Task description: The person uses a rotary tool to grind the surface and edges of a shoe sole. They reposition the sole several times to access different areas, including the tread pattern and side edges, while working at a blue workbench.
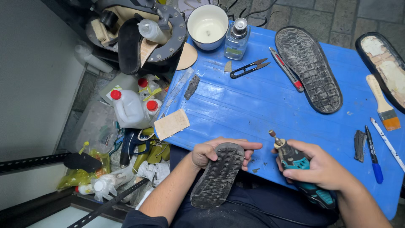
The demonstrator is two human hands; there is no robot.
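Note:
My left hand (209, 152) grips a worn black shoe sole (217, 176), tread side up, over my lap at the near edge of the blue table (236, 105). The thumb and fingers wrap round the sole's upper end. My right hand (322, 166) is closed around a teal and black rotary tool (295, 162). Its small sanding tip (273, 134) points up and to the left, a short way to the right of the sole and not touching it.
On the table lie a second black sole (309, 67), black thread snips (249, 69), a red utility knife (287, 69), a white cup (207, 26), a clear bottle (236, 39), a brush (382, 101) and pens (373, 154). White jugs with red caps (130, 107) crowd the floor at left.

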